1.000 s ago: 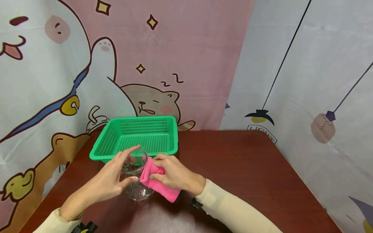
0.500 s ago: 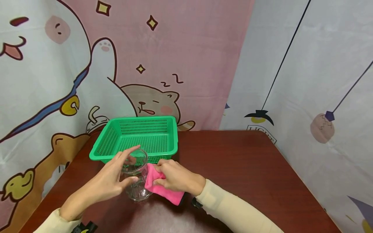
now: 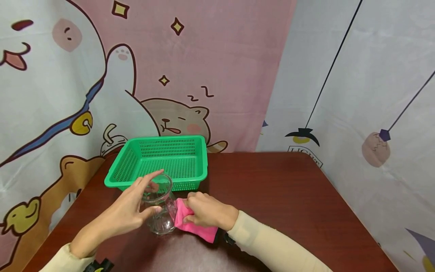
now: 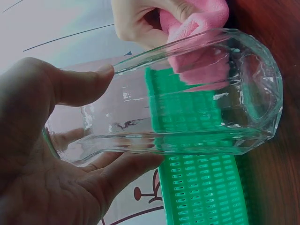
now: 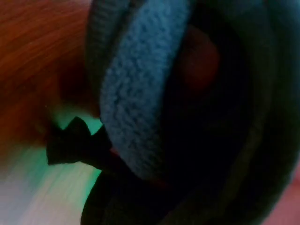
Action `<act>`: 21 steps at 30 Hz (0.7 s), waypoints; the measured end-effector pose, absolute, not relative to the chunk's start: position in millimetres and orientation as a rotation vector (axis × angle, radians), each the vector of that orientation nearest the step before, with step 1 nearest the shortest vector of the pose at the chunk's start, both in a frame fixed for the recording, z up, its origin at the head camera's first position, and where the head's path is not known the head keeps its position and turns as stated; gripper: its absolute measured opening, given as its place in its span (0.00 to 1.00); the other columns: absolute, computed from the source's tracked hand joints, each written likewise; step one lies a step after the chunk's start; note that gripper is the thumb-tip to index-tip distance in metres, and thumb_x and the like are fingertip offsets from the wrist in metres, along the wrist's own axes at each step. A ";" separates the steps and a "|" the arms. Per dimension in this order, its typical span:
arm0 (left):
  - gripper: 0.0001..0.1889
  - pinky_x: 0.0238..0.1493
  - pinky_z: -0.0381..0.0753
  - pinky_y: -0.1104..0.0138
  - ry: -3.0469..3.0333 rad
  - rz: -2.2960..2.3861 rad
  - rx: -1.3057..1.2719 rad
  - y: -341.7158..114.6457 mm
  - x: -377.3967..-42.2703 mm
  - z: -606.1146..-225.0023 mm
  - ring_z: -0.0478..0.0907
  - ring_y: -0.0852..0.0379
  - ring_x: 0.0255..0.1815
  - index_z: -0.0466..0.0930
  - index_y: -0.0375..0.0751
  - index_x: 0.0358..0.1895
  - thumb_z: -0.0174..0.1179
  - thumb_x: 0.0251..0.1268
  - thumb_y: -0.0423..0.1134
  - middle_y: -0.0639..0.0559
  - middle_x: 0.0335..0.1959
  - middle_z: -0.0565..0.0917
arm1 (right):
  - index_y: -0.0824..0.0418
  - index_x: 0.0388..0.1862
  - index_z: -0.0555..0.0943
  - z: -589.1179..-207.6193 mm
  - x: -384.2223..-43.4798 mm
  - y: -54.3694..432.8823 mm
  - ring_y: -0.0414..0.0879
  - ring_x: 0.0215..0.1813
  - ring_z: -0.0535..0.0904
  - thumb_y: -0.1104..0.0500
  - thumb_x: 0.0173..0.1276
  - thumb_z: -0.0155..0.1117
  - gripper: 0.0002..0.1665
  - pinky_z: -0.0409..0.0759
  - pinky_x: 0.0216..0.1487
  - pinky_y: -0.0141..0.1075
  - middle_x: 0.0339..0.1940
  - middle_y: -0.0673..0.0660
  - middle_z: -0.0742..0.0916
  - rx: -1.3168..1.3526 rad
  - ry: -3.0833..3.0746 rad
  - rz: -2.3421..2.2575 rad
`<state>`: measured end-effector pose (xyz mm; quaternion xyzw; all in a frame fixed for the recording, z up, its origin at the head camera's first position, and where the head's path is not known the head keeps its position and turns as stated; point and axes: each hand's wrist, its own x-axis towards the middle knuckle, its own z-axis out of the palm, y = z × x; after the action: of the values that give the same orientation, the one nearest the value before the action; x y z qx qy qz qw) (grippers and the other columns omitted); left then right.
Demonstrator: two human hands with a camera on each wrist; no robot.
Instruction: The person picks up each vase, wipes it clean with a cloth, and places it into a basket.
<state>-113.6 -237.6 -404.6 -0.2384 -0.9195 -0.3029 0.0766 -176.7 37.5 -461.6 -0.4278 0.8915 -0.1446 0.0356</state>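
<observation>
A clear, faceted glass jar (image 3: 159, 223) stands at the near side of the table, its round mouth facing up. My left hand (image 3: 130, 207) grips it near the top, thumb on one side and fingers on the other. In the left wrist view the glass (image 4: 131, 108) shows cut facets and a thick base. With my right hand (image 3: 207, 209) I hold a bunched pink cloth (image 3: 198, 229) against the jar's right side, low down near the base. A fuzzy blue-grey fold of cloth (image 5: 136, 93) covers much of the dark right wrist view, hiding the fingers there.
Just behind the jar sits a green perforated plastic basket (image 3: 170, 164) with nothing in it. The brown table (image 3: 272, 196) runs off to the right. A cartoon-printed curtain (image 3: 231, 75) hangs behind and at both sides.
My right hand and the pink cloth have slid down the jar's side and slightly to the right. The left hand and jar have stayed put.
</observation>
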 end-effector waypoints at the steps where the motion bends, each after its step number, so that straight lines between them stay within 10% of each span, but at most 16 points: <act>1: 0.56 0.41 0.86 0.66 -2.755 -0.908 -0.716 -237.4 -113.6 -404.5 0.88 0.44 0.65 0.58 0.59 0.95 0.83 0.71 0.35 0.46 0.63 0.86 | 0.50 0.27 0.81 -462.2 -176.9 37.6 0.33 0.31 0.72 0.48 0.77 0.86 0.23 0.74 0.30 0.24 0.37 0.48 0.85 -1.317 2.740 -0.442; 21: 0.56 0.42 0.86 0.66 -2.761 -0.913 -0.720 -238.1 -115.0 -405.3 0.88 0.43 0.66 0.58 0.58 0.95 0.84 0.71 0.34 0.45 0.63 0.86 | 0.49 0.31 0.83 -468.1 -183.0 39.2 0.33 0.33 0.69 0.50 0.77 0.86 0.19 0.71 0.33 0.22 0.35 0.46 0.82 -1.375 2.702 -0.566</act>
<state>-115.0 -238.1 -405.3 -0.2395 -0.9192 -0.3041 0.0727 -183.0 39.2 -468.1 -0.4457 0.8757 -0.1833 0.0286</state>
